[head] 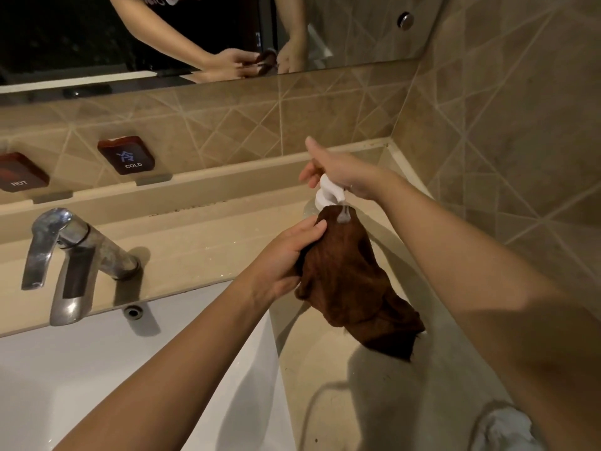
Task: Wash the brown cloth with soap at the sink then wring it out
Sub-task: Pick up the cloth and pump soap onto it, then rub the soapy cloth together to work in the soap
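My left hand (pixel 286 255) grips the brown cloth (pixel 354 284) near its top and holds it up under the nozzle of a soap dispenser with a white pump (pixel 328 193). The cloth hangs down over the counter right of the sink. My right hand (pixel 341 170) rests flat on top of the pump head, fingers spread. A white blob of soap (pixel 343 216) sits on the cloth's upper edge. The dispenser's bottle is mostly hidden behind the cloth and my left hand.
A chrome tap (pixel 74 255) stands at the left above the white sink basin (pixel 97 369). HOT and COLD signs (pixel 128 156) lean on the tiled ledge below a mirror (pixel 357 30). White fabric (pixel 507 428) lies on the beige counter (pixel 341 402) at the bottom right.
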The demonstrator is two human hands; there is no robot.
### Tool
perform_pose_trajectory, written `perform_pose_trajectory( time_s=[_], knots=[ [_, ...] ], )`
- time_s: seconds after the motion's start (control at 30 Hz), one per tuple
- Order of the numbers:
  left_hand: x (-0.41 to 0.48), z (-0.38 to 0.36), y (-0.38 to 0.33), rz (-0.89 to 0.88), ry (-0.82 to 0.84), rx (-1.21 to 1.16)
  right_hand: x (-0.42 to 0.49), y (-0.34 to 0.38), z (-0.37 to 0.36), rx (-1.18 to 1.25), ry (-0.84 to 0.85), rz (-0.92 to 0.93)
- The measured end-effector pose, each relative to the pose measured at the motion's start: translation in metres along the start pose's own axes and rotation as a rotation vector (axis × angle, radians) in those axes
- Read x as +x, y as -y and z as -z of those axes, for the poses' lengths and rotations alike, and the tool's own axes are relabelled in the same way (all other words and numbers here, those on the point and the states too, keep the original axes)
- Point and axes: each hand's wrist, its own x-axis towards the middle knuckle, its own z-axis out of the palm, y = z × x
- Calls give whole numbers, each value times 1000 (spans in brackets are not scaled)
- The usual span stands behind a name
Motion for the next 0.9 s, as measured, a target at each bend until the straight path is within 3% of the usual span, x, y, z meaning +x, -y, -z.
perform_pose_trajectory(
  time_s=[0.07, 0.17, 0.2, 0.23, 0.33, 0.4, 0.53, 0.73, 0.9],
  knots=[
    [-10, -3, -4, -26, 17, -16, -11, 3, 10, 113, -121, 18],
    [-29, -9, -13, -77, 81, -92, -48, -2, 15, 177, -538, 168],
    [-36, -10, -17, -104, 97, -107, -67, -5, 10, 217, -583, 211],
    [-45, -12, -22, -131, 114, -108, -89, -6, 2, 257, -538, 250],
    [-71, -18, -36, -204, 131, -32, -143, -7, -27, 292, -164, 258],
    [-89, -20, -46, -258, 80, 67, -159, -3, -41, 325, -70, 255],
    [-123, -8, -61, -364, -81, 265, -168, 17, -54, 450, -138, 390],
    [-171, 21, -81, -427, -326, 515, -168, 58, -80, 412, -237, 501],
    [-220, 43, -103, -550, -445, 595, -168, 109, -112, 290, -148, 561]
  ],
)
